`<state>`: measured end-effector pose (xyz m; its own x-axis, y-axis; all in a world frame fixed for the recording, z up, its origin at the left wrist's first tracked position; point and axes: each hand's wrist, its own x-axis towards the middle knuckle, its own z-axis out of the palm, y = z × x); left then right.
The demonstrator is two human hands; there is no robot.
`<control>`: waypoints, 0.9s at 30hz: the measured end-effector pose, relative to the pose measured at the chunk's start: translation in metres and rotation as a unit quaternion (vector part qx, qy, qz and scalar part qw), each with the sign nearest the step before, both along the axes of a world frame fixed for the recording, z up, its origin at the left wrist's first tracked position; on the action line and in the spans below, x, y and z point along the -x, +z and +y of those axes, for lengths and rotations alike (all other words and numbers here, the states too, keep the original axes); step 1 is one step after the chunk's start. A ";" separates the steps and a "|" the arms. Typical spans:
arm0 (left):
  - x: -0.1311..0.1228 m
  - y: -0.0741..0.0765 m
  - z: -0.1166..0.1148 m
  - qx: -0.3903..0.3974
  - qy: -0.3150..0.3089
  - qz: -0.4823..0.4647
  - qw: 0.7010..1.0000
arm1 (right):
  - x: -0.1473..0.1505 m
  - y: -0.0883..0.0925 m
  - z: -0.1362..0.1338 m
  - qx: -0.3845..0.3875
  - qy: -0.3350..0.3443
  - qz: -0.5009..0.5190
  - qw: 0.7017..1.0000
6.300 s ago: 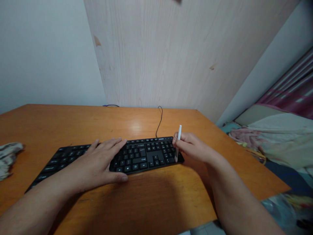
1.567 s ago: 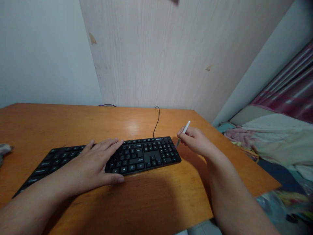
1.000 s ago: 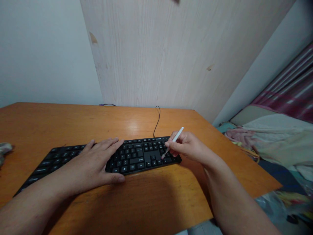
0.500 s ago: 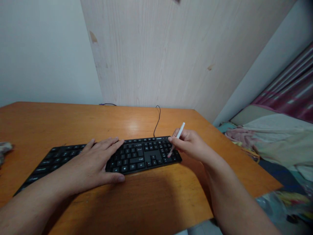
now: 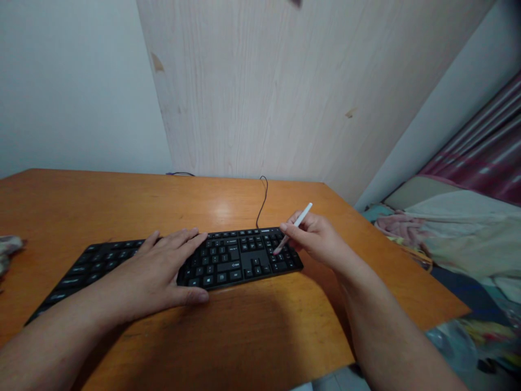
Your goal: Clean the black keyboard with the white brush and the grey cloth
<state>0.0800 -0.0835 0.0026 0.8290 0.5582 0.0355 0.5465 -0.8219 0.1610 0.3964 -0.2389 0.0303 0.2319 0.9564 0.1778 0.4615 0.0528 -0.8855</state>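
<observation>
A black keyboard lies on the wooden table. Across its left and middle part rests my left hand, fingers stretched out over the keys and thumb at the front edge. My right hand is closed in a pinch around a slim white brush. The brush slants down to the left, its pinkish tip on or just over the number-pad keys; contact is hard to tell. Keys under my left hand and wrist are hidden.
A thin black cable runs from the keyboard to the table's back edge by the wall. At the far left lies a crumpled cloth-like thing. Bedding and a plastic bag are beyond the table's right edge.
My right hand has shifted the brush tip up and slightly left across the number pad, and the brush leans more. My left hand stays on the keyboard.
</observation>
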 end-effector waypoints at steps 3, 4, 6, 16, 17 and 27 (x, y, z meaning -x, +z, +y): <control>0.000 -0.001 0.001 -0.003 -0.002 0.010 1.000 | 0.007 -0.002 0.001 0.043 0.034 -0.004 0.999; 0.001 -0.002 0.001 -0.004 -0.003 0.009 1.000 | 0.006 -0.003 0.001 0.044 0.028 -0.021 0.998; 0.001 -0.003 0.002 -0.004 -0.004 0.002 1.000 | 0.000 -0.004 0.001 0.029 -0.011 -0.075 0.997; 0.000 -0.003 0.001 -0.003 0.006 0.009 1.000 | -0.006 -0.004 0.003 -0.031 -0.071 -0.069 0.995; 0.000 -0.003 0.001 -0.003 0.007 0.009 1.000 | -0.001 -0.005 0.004 -0.026 -0.054 -0.038 0.997; -0.003 0.001 -0.002 0.011 0.020 0.033 0.999 | -0.016 -0.004 0.003 -0.033 -0.172 -0.242 0.954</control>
